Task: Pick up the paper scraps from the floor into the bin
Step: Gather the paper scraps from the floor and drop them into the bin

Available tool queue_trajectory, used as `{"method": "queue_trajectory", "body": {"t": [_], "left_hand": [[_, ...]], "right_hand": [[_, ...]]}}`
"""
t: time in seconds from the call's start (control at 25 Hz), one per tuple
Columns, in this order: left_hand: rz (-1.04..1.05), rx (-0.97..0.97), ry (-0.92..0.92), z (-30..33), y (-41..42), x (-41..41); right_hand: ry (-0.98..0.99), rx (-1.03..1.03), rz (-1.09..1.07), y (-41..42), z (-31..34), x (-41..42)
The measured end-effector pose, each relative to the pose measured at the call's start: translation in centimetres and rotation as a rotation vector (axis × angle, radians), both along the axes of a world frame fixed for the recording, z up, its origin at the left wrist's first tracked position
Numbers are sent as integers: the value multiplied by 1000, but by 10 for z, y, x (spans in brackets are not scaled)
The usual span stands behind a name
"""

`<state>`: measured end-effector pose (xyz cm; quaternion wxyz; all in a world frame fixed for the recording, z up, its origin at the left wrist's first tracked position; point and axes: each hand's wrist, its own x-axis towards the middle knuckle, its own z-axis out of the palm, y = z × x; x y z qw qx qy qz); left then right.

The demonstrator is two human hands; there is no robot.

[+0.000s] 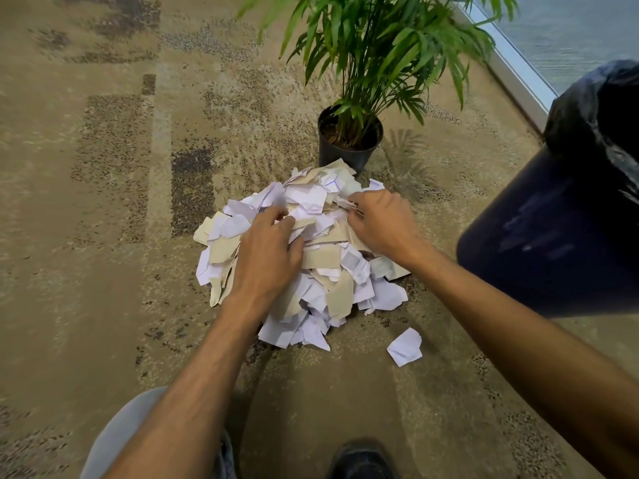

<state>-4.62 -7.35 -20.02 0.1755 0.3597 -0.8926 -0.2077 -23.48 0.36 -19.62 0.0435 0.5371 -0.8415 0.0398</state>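
Paper scraps (pixel 311 257) before the plant pot (pixel 349 146) (bin (pixel 560 229) right).

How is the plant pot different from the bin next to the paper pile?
The plant pot is small and holds a green plant; the bin is far bigger and lined with a black bag. The pot stands behind the paper pile, the bin to its right, nearer the camera. Both are dark, round and stand on the carpet.
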Motion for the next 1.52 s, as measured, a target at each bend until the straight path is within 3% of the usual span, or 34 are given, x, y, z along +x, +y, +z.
{"method": "queue_trajectory", "body": {"t": [0.44, 0.68, 1.08, 1.28, 1.52], "left_hand": [[40, -179, 287, 43, 4, -4], [96, 30, 495, 86, 25, -21], [-118, 45, 676, 213, 101, -114], [-267, 51, 522, 240, 152, -188], [-434, -14, 16, 233, 201, -246]], "right_hand": [[-237, -472, -95, 39, 53, 4], [-376, -631, -146, 64, 105, 8], [-129, -790, -268, 160, 237, -29], [5, -673, -482, 212, 249, -65], [-126, -376, -581, 242, 216, -104]]}}
